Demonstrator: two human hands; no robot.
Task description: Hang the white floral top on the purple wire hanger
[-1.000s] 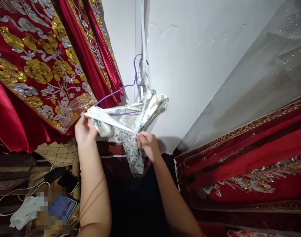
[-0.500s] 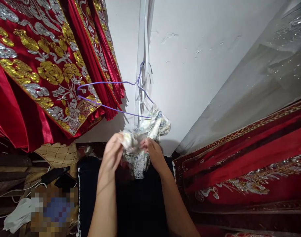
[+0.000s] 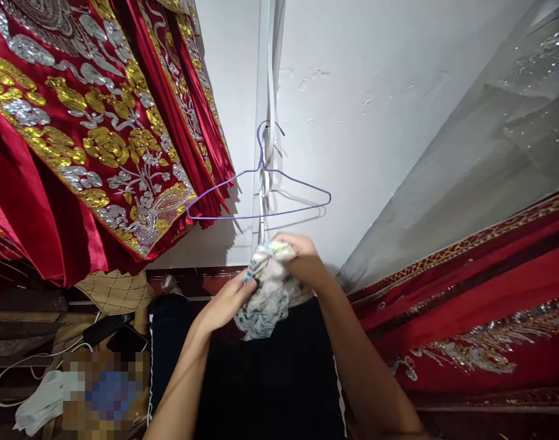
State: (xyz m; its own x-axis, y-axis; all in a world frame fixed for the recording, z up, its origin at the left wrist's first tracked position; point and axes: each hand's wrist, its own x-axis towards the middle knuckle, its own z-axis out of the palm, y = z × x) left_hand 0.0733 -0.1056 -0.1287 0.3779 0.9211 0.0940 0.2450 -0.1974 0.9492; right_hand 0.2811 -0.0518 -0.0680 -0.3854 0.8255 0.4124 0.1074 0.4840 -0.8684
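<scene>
Head view: printed cloth (image 3: pixel 266 296) bunched between both hands' fingers (image 3: pixel 243 292).

Bundled cloth (image 3: pixel 265 299): white, blue-grey floral print
Hanger (image 3: pixel 261 195): purple wire
Left drapes (image 3: pixel 77 134): red, gold-and-silver floral embroidery
Wall (image 3: pixel 362 122): white

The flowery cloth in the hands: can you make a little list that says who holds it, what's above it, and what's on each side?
Cloth: white printed cloth, bunched up
Left hand: grips the cloth's lower left
Right hand: grips the cloth's top
Above: bare purple wire hanger on the white wall
Left side: red garment with gold and silver embroidery
Right side: red embroidered fabric
</scene>
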